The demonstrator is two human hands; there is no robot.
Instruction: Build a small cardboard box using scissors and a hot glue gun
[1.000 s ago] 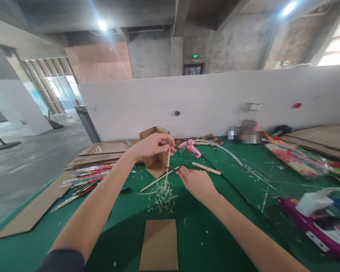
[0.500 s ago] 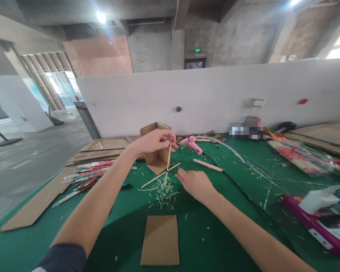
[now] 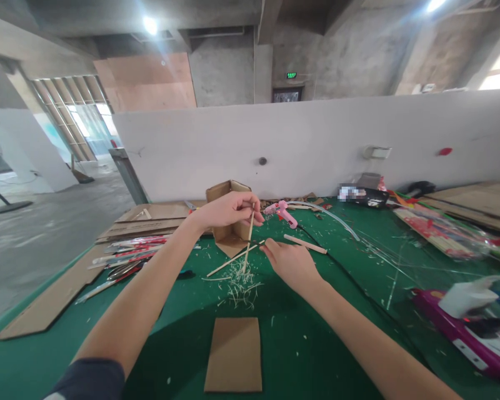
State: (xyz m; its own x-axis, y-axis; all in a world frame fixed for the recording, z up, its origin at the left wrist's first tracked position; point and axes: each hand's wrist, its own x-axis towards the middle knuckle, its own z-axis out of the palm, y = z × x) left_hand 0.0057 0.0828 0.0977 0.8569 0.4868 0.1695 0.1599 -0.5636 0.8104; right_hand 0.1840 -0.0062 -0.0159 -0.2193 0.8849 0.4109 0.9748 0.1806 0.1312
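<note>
My left hand (image 3: 237,210) pinches the top of a thin wooden stick (image 3: 248,247), which slants down to the table. In my right hand (image 3: 294,265), the fingers are closed on a small, thin dark blade (image 3: 253,241) that lies across the stick. Another wooden stick (image 3: 227,263) rests on the green table, crossing behind the first. Around the stick's lower end is a heap of pale wood shavings (image 3: 242,289). An open folded cardboard piece (image 3: 229,233) stands just behind my left hand. Nearer to me lies a flat cardboard rectangle (image 3: 233,355).
A pink glue gun (image 3: 282,213) and a pale pink stick-like tool (image 3: 305,244) lie to the right, with a black cable. At far right stands a purple power strip (image 3: 458,328). Packaged tools (image 3: 129,253) and cardboard strips (image 3: 45,303) lie left. A white partition (image 3: 316,144) rises behind.
My right hand has moved slightly up, bringing the blade higher on the stick. My left hand keeps its pinch, shifted a little to the right.
</note>
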